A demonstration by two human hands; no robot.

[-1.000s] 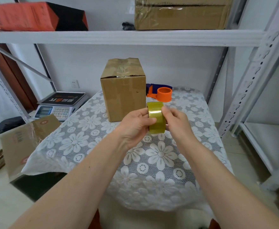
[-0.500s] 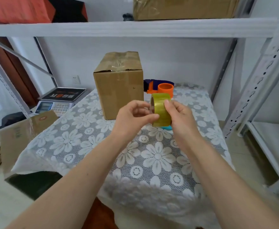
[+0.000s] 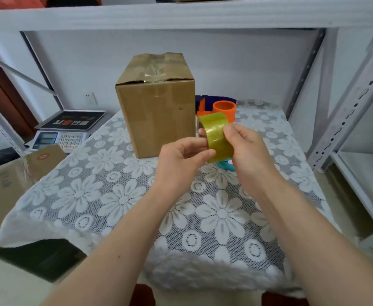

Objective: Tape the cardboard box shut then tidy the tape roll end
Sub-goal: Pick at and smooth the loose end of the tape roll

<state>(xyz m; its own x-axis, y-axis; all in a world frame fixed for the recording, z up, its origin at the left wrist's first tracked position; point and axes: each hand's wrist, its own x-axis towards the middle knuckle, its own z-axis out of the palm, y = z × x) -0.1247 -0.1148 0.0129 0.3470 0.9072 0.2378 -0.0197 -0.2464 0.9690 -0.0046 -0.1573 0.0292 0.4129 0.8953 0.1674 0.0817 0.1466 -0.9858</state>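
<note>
Above the lace tablecloth (image 3: 119, 195), just right of one cardboard box (image 3: 156, 107), held one yellowish tape roll (image 3: 217, 135): right hand (image 3: 247, 151) gripping its rim, left hand (image 3: 181, 160) pinching at its face. Could lose the clear end against the roll. Counted two hands, one orange dispenser (image 3: 223, 108), one scale (image 3: 66, 133).

Taped brown cardboard box (image 3: 156, 107) upright; yellowish tape roll (image 3: 217, 136) held, apparently edge-on.

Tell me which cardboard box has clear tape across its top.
The upright cardboard box on the lace tablecloth; the flattened box leaning at the table's left lies open.
</note>
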